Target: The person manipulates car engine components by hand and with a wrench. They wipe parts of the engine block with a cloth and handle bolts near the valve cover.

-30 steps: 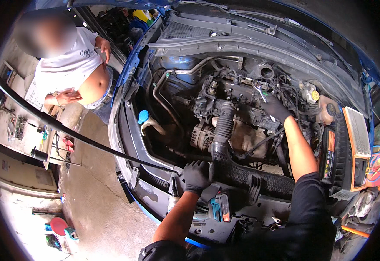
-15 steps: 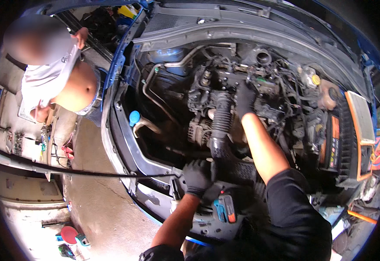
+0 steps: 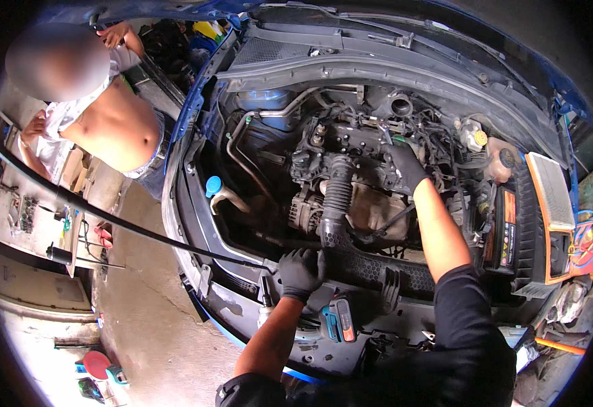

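Observation:
My right hand (image 3: 405, 163), in a black glove, reaches over the top of the engine (image 3: 354, 139), with its fingers closed round a slim silver tool (image 3: 385, 131) that looks like a wrench. To its left, a ribbed black intake hose (image 3: 338, 193) runs down toward the front. My left hand (image 3: 301, 273), also gloved in black, rests with curled fingers at the front panel of the engine bay; whatever its fingers grip is hidden. Just below that hand lies a cordless power tool with a teal and black battery (image 3: 339, 319). A black rod (image 3: 140, 234) ends close to the left hand.
A blue-capped filler neck (image 3: 213, 185) stands at the left of the bay. On the right are the battery (image 3: 505, 230), a coolant tank (image 3: 502, 159) and an air filter (image 3: 551, 190). Another person (image 3: 116, 129) stands beyond the left fender. An orange handle (image 3: 559, 346) lies at lower right.
The view has shifted. My right hand has moved right across the engine, uncovering more of its middle. My left hand stays at the front panel. The other person's arm has risen.

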Tool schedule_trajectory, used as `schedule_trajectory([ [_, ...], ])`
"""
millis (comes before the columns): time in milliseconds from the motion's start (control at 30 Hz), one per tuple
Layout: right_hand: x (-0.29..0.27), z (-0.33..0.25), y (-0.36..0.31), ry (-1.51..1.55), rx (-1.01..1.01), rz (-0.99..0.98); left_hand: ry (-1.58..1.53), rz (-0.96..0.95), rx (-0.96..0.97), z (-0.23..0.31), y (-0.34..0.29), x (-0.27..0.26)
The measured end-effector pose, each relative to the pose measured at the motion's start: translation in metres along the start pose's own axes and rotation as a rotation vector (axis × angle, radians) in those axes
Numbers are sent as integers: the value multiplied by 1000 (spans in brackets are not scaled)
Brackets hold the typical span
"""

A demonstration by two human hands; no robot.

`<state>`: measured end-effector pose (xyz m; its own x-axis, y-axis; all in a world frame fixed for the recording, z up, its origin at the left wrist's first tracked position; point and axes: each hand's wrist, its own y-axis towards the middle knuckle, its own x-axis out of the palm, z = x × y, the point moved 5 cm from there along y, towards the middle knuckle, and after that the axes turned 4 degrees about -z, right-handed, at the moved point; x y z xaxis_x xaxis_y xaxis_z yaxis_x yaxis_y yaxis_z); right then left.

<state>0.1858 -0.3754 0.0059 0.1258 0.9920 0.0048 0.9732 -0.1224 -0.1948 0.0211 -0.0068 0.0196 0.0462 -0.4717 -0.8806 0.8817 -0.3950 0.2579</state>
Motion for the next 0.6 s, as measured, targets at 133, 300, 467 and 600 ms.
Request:
schedule_trajectory([
  [133, 23, 14, -10, 317, 113, 158, 5, 13, -8, -1, -6, 0],
  [300, 29, 11, -12, 331, -3, 345, 35, -22, -4, 5, -1, 0],
  [467, 41, 2, -15, 441, -100, 410, 51, -46, -21, 5, -2, 2],
  [600, 37, 10, -2, 248, -215, 576, 48, -73, 6, 9, 1, 3],
])
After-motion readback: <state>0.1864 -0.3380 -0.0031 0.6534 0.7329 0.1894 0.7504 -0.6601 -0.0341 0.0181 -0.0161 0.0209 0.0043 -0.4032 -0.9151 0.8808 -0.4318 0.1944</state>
